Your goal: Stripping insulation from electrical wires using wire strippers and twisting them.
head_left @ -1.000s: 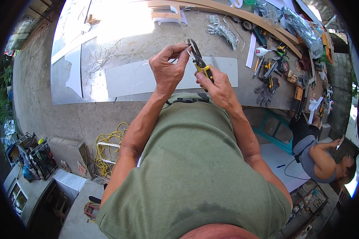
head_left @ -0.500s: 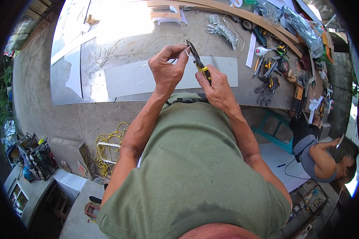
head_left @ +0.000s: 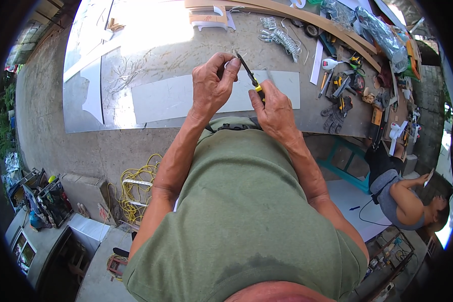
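My left hand [head_left: 211, 89] pinches what looks like a pale strand [head_left: 227, 64]; my right hand [head_left: 277, 115] grips yellow-handled pliers [head_left: 248, 71] alongside. Across the workbench [head_left: 161, 56], from afar, I see loose wires [head_left: 125, 73], perhaps already cut, and bundled cord [head_left: 286, 43], apparently uncut.

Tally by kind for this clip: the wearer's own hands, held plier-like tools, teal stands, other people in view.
Left hand and right hand: 2
Held plier-like tool: 1
Teal stand: 1
Other person: 1
Total: 5
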`<state>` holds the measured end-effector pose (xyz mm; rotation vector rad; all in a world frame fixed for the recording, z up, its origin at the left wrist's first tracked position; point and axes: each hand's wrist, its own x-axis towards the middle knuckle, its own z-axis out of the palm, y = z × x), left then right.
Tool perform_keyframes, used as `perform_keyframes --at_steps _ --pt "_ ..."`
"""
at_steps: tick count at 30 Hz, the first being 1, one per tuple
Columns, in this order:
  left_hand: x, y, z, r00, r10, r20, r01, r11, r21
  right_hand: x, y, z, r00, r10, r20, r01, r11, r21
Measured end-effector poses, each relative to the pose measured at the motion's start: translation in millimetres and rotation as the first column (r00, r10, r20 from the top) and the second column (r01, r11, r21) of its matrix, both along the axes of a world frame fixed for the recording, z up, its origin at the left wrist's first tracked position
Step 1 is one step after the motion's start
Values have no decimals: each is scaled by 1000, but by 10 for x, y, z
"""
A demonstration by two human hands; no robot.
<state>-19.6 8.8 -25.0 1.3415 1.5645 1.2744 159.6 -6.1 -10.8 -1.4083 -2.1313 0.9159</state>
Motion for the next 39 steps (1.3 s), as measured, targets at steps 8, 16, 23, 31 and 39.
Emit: perform_keyframes --at_steps 8,16,23,31,39 --pt "-84 -67 164 779 -129 614 147 989 22 50 -25 109 939 -5 -344 -109 944 -312" --pt "9 -105 123 583 -62 810 111 994 -3 -122 -77 170 508 -551 -662 -272 627 -730" --pt "-335 -150 123 577 -110 810 213 977 -18 292 345 -143 469 -478 -743 -150 786 -600" --pt "-359 -189 134 827 -283 486 476 813 -336 -8 358 66 808 -101 -580 -99 948 -303" --pt "-186 -199 139 864 -489 116 502 850 -160 -170 369 71 894 96 -438 -145 986 -81"
